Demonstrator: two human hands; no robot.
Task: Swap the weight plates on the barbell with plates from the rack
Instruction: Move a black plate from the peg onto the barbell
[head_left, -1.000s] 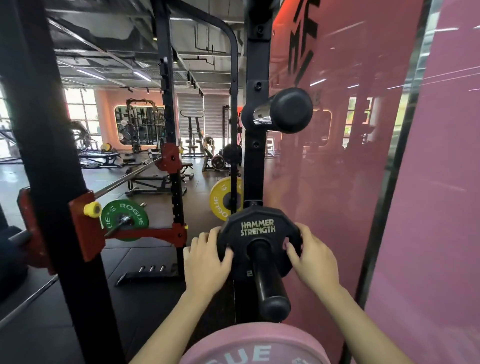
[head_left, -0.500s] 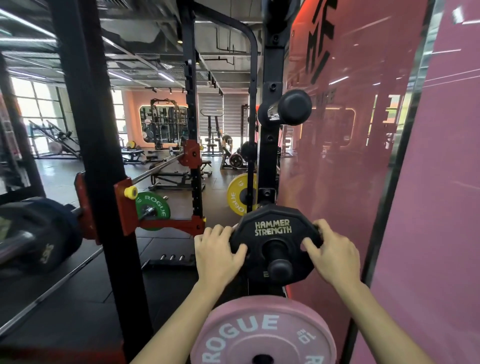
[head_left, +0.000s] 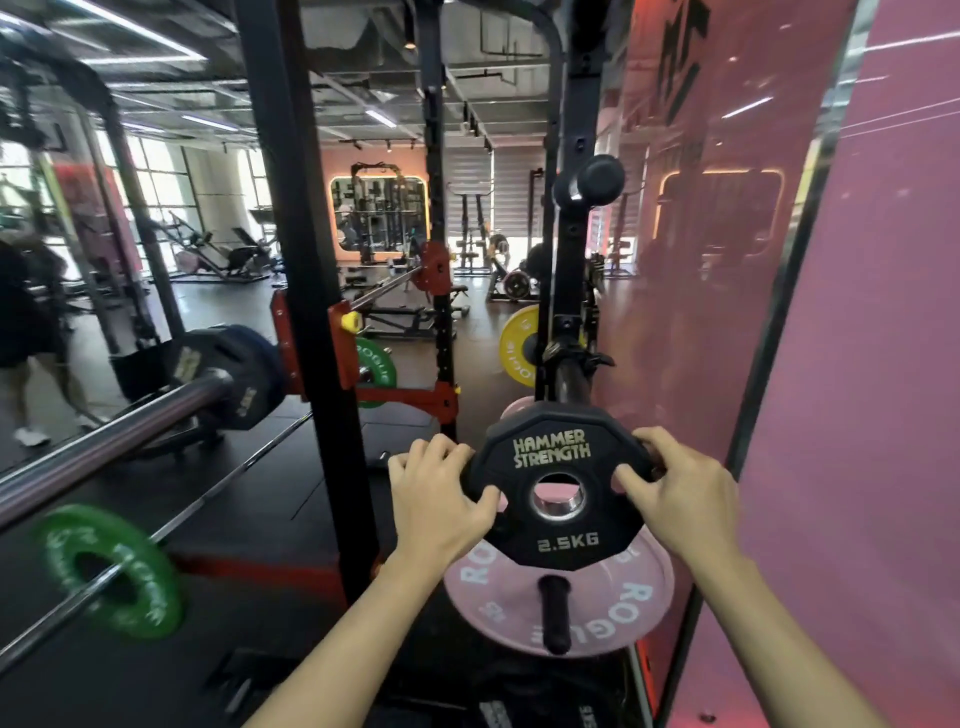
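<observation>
Both forearms reach forward at mid-frame. The left hand (head_left: 441, 499) grips the left edge of a black 2.5 kg Hammer Strength plate (head_left: 558, 486), fingers curled over the rim and thumb on the face. The right hand (head_left: 680, 499) grips the right edge likewise, thumb laid on the face near a cut-out. The plate is held upright, face toward the camera, off any peg; its centre hole shows the pink surface behind. Directly below and behind it, a pink Rogue plate (head_left: 613, 608) sits on a black storage peg (head_left: 555, 613) of the rack. A bare peg (head_left: 592, 182) projects higher up the upright (head_left: 574, 234). A yellow plate (head_left: 517, 345) hangs further back. To the left, the barbell sleeve (head_left: 104, 441) carries a dark plate (head_left: 234, 374). A green Rogue plate (head_left: 111, 569) sits low left, blurred. A pink glossy wall (head_left: 857, 364) closes the right side.
</observation>
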